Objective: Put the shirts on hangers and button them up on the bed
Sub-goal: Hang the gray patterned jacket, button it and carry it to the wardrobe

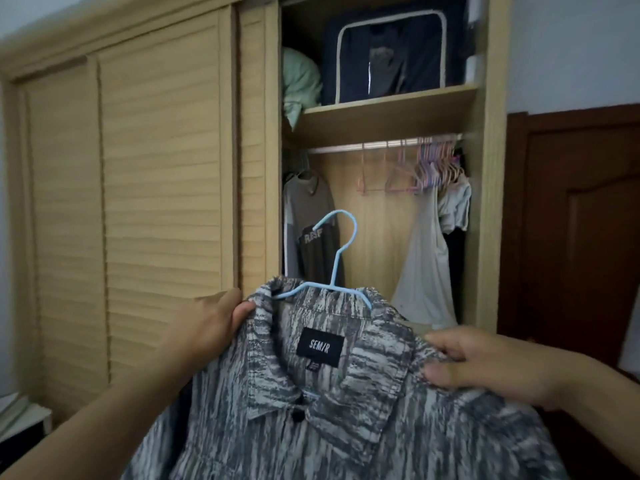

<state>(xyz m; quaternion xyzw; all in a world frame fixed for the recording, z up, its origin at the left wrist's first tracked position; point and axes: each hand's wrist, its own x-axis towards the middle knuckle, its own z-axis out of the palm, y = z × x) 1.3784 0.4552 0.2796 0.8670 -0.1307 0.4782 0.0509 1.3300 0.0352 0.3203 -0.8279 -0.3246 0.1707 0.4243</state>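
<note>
A grey streaked shirt (346, 424) with a black neck label hangs on a light blue hanger (341, 258), held up in front of an open wardrobe. The hanger's hook rises above the collar. My left hand (211, 323) grips the shirt's left shoulder by the collar. My right hand (485, 365) pinches the right shoulder. The top button under the collar looks fastened. The bed is out of view.
The wardrobe's slatted sliding doors (138, 202) are pushed left. Inside, a rail (381, 145) carries several empty pink hangers (408, 174), a grey T-shirt (311, 230) and a white garment (426, 265). A dark storage box (391, 53) sits on the shelf. A brown door (581, 237) stands at right.
</note>
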